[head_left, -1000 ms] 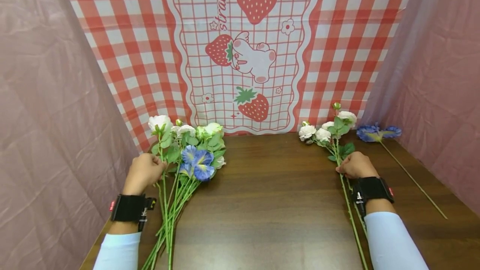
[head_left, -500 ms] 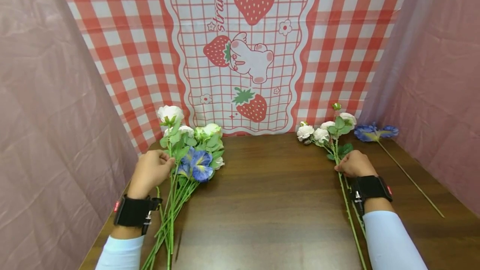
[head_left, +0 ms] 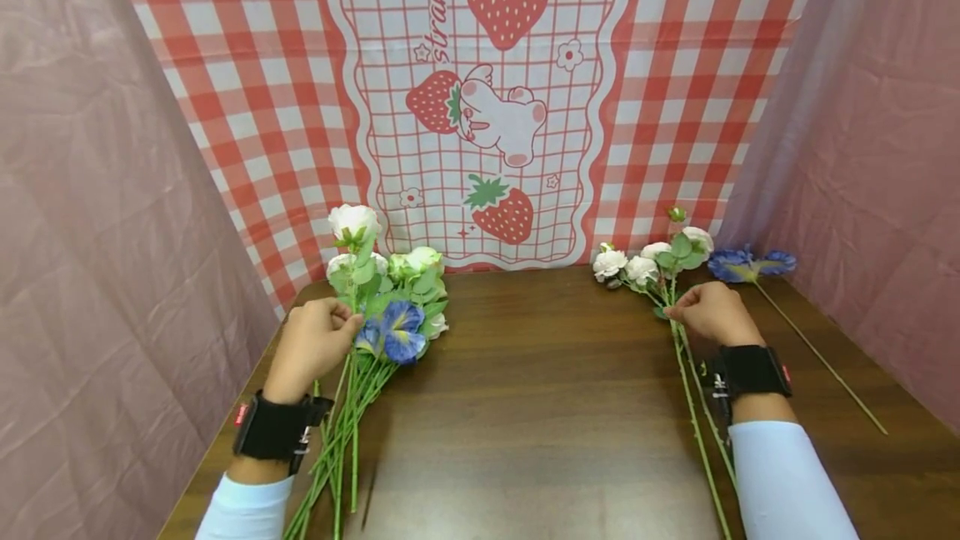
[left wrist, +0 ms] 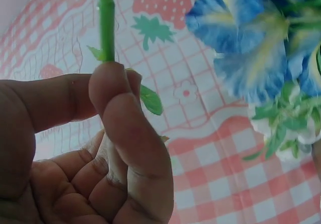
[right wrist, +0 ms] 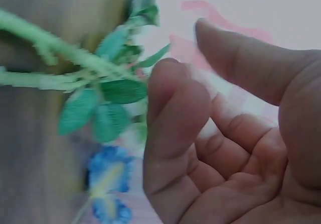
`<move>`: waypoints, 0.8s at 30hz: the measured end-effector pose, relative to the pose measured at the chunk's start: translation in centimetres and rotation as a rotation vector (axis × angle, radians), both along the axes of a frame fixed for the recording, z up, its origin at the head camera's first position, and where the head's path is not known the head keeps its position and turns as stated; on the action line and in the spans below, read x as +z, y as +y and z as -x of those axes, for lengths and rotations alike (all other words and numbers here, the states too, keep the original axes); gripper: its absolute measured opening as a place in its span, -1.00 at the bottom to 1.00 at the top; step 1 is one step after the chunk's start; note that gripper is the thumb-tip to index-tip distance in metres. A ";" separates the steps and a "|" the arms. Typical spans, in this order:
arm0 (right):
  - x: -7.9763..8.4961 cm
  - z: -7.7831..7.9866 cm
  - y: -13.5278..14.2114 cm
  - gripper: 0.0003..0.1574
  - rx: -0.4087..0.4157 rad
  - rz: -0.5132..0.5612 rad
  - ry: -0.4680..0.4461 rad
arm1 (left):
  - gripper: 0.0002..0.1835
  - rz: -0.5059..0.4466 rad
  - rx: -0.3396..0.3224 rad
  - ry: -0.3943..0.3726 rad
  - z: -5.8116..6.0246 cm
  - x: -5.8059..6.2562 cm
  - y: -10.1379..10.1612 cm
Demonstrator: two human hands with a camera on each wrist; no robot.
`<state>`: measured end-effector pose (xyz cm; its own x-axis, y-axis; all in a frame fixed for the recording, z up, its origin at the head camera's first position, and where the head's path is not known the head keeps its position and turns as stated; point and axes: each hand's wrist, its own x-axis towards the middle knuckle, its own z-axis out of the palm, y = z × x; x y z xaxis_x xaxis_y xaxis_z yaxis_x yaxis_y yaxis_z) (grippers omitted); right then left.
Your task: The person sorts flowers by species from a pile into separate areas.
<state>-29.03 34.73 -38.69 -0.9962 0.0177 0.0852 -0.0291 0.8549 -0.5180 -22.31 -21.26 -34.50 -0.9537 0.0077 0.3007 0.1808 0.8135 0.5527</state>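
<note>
My left hand [head_left: 315, 344] pinches the stem of a white rose [head_left: 352, 224] between thumb and fingers, and that green stem [left wrist: 107, 25] rises from the fingertips in the left wrist view. The rose is held upright over a bunch of white and pale green flowers [head_left: 416, 265] with a blue iris [head_left: 402, 330] on top. On the right, my right hand [head_left: 712, 315] hovers beside a spray of white roses [head_left: 642, 270]. In the right wrist view its thumb stands apart from the fingers, nothing between them, with the roses' thorny stem [right wrist: 55, 45] just past the fingertips.
A second blue iris [head_left: 738, 265] lies on the brown wooden table [head_left: 525, 407] at the far right, its stem slanting toward the front. Behind the table hangs a red-checked strawberry cloth [head_left: 480, 215]; pink curtains [head_left: 127, 215] close off both sides.
My left hand has lifted the white rose and carried it to the right, above the bunch. My right hand has let go of the rose stem and risen slightly.
</note>
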 end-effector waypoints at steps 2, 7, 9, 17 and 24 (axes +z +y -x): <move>0.7 -0.2 -0.5 -0.43 0.000 0.008 0.045 | -0.80 -0.005 -0.019 -0.005 0.0 -0.2 0.6; 2.1 -0.7 -1.4 -0.33 0.000 0.022 0.134 | -0.83 -0.035 -0.068 -0.021 0.0 -0.8 2.2; 2.7 -0.9 -1.8 -0.33 0.001 0.041 0.143 | -0.84 -0.050 -0.071 -0.013 -0.1 -0.9 2.9; 4.1 -1.6 -3.5 -0.40 0.036 0.047 0.223 | -0.84 -0.100 -0.116 0.045 -1.1 -0.6 5.0; 3.8 -1.2 -4.8 -0.43 0.045 0.006 0.180 | -0.87 -0.108 -0.141 0.113 -1.6 -0.6 6.0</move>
